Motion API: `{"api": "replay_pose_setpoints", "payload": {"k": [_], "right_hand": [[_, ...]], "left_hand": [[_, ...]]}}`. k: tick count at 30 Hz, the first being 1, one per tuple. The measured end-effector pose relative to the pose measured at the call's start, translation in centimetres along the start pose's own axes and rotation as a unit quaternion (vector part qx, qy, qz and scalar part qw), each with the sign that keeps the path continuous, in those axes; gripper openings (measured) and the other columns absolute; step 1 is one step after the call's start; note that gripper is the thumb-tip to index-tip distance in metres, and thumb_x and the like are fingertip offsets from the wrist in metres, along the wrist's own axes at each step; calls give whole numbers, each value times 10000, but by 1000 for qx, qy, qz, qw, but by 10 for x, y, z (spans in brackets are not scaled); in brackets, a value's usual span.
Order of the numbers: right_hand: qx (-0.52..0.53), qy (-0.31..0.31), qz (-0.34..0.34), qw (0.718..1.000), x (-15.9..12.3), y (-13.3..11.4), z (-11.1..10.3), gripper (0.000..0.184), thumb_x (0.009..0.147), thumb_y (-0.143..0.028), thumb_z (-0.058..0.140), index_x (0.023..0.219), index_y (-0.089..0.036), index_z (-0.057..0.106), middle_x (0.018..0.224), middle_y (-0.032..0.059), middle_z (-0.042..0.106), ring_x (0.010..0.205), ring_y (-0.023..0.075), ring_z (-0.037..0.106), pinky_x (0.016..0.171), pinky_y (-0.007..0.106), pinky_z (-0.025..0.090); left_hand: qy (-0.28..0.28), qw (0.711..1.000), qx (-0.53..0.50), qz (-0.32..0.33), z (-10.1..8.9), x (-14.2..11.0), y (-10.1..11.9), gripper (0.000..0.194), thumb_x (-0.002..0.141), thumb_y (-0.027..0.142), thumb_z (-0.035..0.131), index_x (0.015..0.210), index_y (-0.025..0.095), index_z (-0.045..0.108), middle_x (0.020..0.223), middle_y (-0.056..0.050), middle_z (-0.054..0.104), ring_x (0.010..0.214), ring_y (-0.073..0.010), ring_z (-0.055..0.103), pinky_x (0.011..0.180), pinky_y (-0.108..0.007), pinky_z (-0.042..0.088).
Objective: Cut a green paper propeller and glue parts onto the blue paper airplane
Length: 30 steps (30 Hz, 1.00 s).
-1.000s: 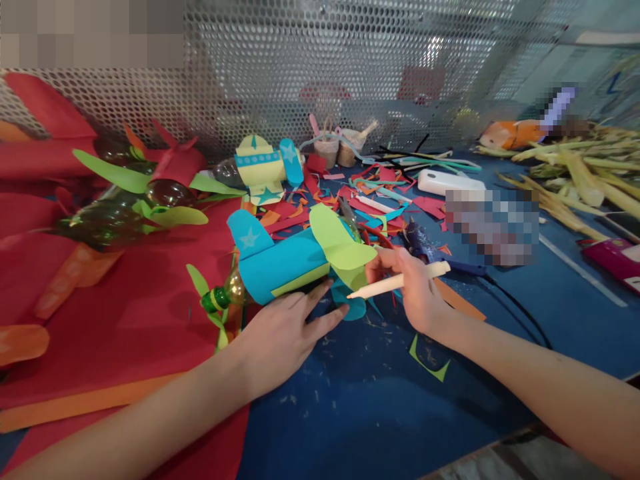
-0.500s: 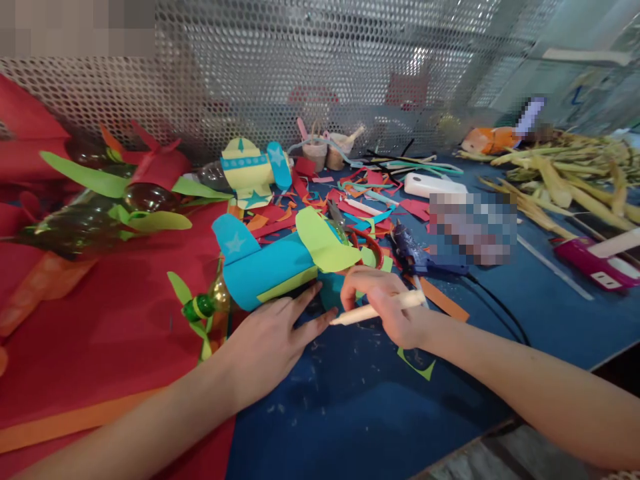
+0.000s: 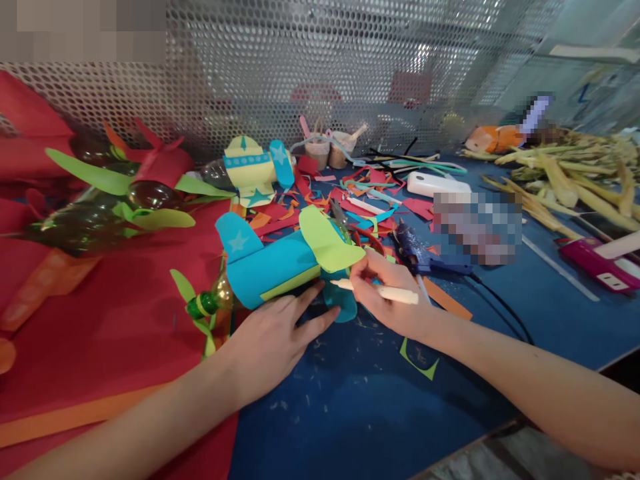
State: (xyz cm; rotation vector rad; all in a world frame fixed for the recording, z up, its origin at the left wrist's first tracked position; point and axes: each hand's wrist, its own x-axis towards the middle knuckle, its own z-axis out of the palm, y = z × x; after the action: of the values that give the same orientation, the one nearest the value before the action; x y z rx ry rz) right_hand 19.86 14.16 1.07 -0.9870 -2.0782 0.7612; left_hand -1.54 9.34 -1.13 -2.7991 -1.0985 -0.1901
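Observation:
A toy plane with a blue paper body [image 3: 277, 267] lies in front of me, its green bottle neck [image 3: 203, 305] and leaf-like propeller pointing left. A lime paper wing [image 3: 327, 239] stands on its far side. Low on the near side, a blue rounded paper flap [image 3: 345, 311] rests by the table top. My left hand [image 3: 273, 343] is spread beside the body, two fingertips on that flap. In my right hand [image 3: 387, 303] is a cream marker pen [image 3: 399, 294], gripped between thumb and fingers, its tip over the flap.
A blue glue gun [image 3: 415, 250] with a black cord lies right of the plane. Behind are paper scraps [image 3: 270, 219] and a yellow paper plane [image 3: 245, 170]. Red paper [image 3: 115, 320] covers the left side. Dried stalks [image 3: 565, 177] and a magenta tool [image 3: 603, 265] are at right.
My right hand has moved slightly up, taking the marker tip from the flap's lower edge toward its upper part. More of the flap shows. The left hand stays nearly still.

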Motion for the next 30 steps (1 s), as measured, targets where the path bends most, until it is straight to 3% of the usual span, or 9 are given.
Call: {"api": "replay_pose_setpoints", "payload": {"k": [5,30], "right_hand": [[-39,-8,10,999,3,4,2,95,797,-162,501,720,-202,463,644,-26,535,590,110,495,537,218,369],[-41,-22,47,998,5,6,3,73,809,-175,481,740,-194,489,613,-32,518,534,101,449,516,228,346]], "left_hand": [[-7,1000,-5,-3,0,0,0,522,852,93,410,1346,258,409,1342,-154,469,920,-212,599,821,-390,510],[-7,1000,-3,0,1,-1,0,514,854,82,406,1342,244,418,1327,-174,476,915,-227,602,806,-402,513]]}}
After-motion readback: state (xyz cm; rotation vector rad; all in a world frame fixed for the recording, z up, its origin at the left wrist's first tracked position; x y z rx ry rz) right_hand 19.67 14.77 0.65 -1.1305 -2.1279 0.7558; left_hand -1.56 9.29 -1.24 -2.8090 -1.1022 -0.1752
